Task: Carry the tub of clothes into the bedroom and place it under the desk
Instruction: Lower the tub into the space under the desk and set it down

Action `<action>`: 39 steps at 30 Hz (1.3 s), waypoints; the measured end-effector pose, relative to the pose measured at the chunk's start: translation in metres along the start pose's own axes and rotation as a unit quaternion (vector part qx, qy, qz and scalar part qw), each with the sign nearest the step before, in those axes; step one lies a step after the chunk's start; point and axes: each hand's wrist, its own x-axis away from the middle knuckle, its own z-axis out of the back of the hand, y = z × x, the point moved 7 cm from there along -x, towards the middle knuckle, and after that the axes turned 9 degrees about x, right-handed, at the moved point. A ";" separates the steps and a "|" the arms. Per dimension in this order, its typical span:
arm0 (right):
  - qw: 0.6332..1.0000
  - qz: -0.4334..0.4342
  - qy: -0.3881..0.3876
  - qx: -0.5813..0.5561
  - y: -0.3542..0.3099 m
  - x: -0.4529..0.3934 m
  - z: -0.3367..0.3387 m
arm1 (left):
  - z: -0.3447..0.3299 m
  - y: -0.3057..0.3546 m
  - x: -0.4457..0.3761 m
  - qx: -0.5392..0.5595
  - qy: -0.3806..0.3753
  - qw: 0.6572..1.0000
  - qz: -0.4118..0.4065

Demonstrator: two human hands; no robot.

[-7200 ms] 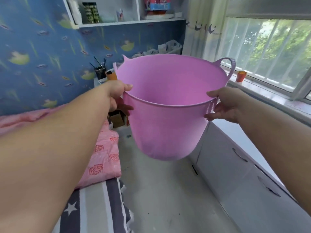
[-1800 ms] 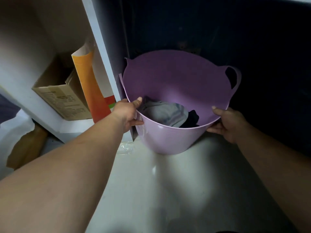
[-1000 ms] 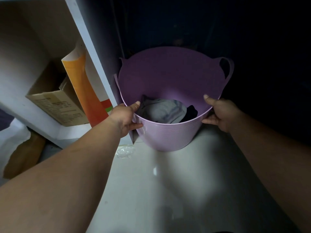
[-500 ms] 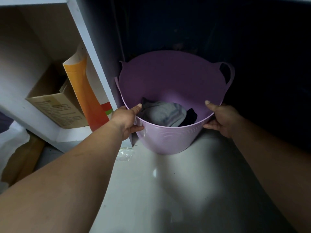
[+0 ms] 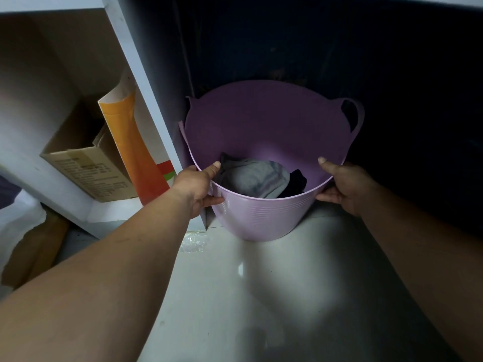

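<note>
A purple plastic tub (image 5: pixel 261 215) with loop handles stands on the pale floor in the dark space under the desk, against the desk's white side panel (image 5: pixel 146 82). Grey and dark clothes (image 5: pixel 256 178) lie in its bottom. My left hand (image 5: pixel 198 186) grips the tub's near-left rim, thumb inside. Gripping the near-right rim is my right hand (image 5: pixel 342 184), thumb on top and fingers on the outer wall.
Left of the panel, a shelf compartment holds a cardboard box (image 5: pixel 86 171) and an orange and white paper bag (image 5: pixel 138 152). A scrap of clear plastic (image 5: pixel 193 244) lies on the floor by the panel's foot. The back of the recess is dark.
The tub, carried in the air through the bedroom earlier, now stands on the floor under the desk. Over the last second both hands have kept their grip on the rim.
</note>
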 end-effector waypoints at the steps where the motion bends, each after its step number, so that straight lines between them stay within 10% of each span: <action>1: 1.000 0.000 -0.001 -0.001 0.000 0.000 0.000 | 0.000 0.001 0.000 0.000 0.000 1.000 0.000; 39: 1.000 0.012 -0.002 -0.011 -0.011 -0.018 -0.005 | -0.007 0.007 -0.013 -0.002 0.011 0.999 -0.032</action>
